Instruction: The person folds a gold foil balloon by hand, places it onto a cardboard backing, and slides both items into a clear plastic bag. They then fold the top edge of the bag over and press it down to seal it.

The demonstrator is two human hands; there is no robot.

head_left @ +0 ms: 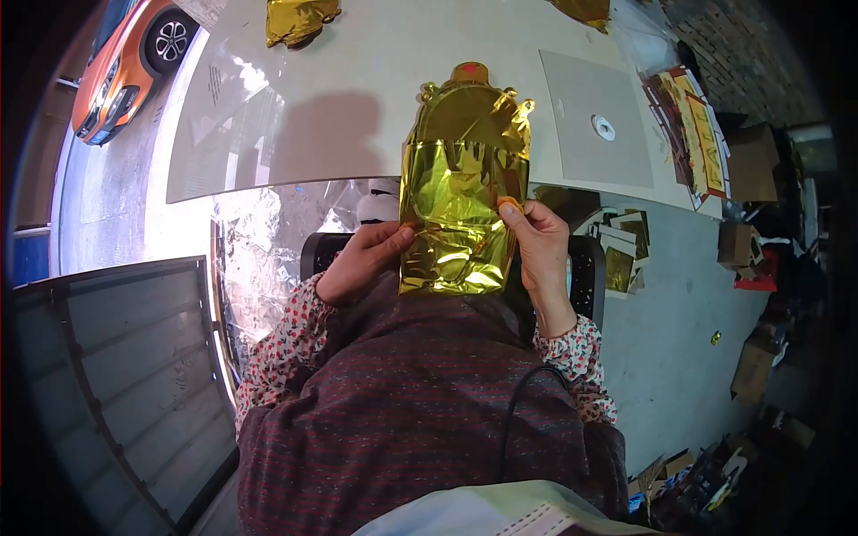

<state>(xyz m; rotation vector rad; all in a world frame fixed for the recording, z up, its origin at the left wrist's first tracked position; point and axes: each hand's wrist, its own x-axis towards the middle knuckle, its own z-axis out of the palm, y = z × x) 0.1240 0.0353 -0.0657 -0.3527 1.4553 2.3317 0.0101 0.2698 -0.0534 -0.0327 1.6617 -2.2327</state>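
Note:
A shiny gold foil piece [460, 214] spans from the table edge down over my lap. Its upper part is a shaped foil form with small curled knobs at both sides and a red-marked tab [470, 73] on top; the lower part is a flat, creased rectangle. My left hand [371, 255] pinches the left edge of the foil between thumb and fingers. On the opposite edge, my right hand [538, 237] grips it, thumb on the front face and the other fingers partly hidden behind. Orange shows at the right thumb tip.
The pale table [357, 62] bears a grey board [590, 116] with a white ring [603, 128], gold foil bundles [299, 20] and a stack of printed sheets [693, 134]. Cardboard boxes [751, 165] line the right side. An orange car [121, 71] stands far left, above a metal gate [134, 375].

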